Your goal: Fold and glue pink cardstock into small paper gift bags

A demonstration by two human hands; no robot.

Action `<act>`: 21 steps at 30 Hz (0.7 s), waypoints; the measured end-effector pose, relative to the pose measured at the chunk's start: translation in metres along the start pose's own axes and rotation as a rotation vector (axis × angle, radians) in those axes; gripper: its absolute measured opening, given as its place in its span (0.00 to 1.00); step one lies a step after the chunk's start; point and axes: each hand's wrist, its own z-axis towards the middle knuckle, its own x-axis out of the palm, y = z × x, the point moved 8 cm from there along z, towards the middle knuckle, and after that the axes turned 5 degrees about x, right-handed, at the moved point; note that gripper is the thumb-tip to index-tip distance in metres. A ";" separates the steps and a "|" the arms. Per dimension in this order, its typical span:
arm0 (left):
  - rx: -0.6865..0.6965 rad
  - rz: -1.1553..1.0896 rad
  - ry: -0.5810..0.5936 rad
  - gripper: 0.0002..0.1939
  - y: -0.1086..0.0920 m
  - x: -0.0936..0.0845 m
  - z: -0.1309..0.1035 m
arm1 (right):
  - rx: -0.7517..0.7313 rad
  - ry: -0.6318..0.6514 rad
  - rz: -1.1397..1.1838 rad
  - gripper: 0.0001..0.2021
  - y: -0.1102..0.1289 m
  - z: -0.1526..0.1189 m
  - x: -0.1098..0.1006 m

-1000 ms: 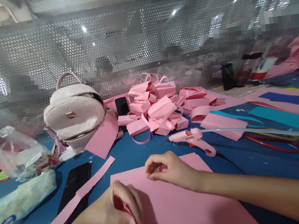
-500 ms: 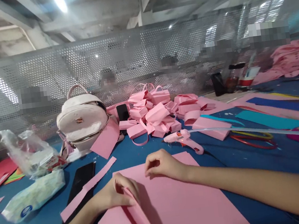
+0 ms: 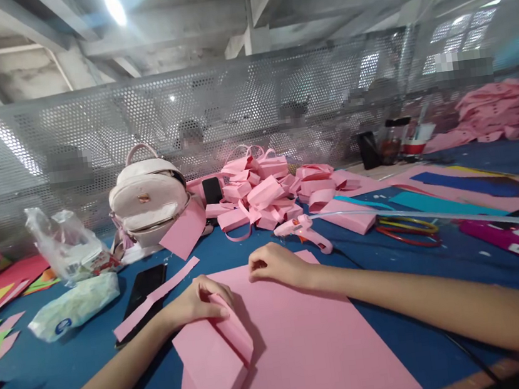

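Observation:
My left hand point(image 3: 201, 304) is closed on a folded pink paper bag point(image 3: 213, 358), thumb on the near side and fingers tucked inside its open edge. The bag leans on a large flat pink sheet point(image 3: 316, 351). Near the far edge of that sheet rests my right hand point(image 3: 280, 266), its fingers curled and thumb against the index finger; whatever it may pinch is hidden. Just beyond the right hand lies a pink glue gun point(image 3: 304, 230) with a long clear glue stick out of its back. A pink paper strip point(image 3: 158, 297) crosses a black phone point(image 3: 137, 301) beside my left wrist.
A white backpack point(image 3: 148, 195) stands at the back, left of a heap of pink paper bags point(image 3: 264, 194). A tissue pack point(image 3: 74, 305) and plastic bag point(image 3: 70, 249) lie left. Coloured strips point(image 3: 445, 203) and a magenta case point(image 3: 515, 239) are right. A perforated metal screen point(image 3: 228, 91) runs behind.
The view has shifted slightly, showing more of the table's near side. The pink bag in my left hand now shows its broad face and lower end. My right hand keeps its curled pose.

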 end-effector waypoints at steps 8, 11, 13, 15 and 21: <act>0.003 0.070 0.004 0.16 0.000 0.002 -0.002 | -0.017 0.086 -0.172 0.11 0.003 0.012 0.016; 0.002 0.090 -0.006 0.16 -0.002 0.002 -0.003 | -0.022 0.105 -0.184 0.09 0.008 0.002 0.013; 0.005 0.101 -0.009 0.17 -0.005 0.003 -0.003 | -0.019 0.114 -0.163 0.09 0.013 -0.007 0.007; 0.005 0.110 -0.012 0.18 -0.008 0.004 -0.003 | -0.012 0.140 -0.121 0.08 0.018 -0.019 -0.001; -0.007 0.135 -0.025 0.19 -0.011 0.004 -0.003 | 0.047 0.190 -0.026 0.07 0.035 -0.075 -0.052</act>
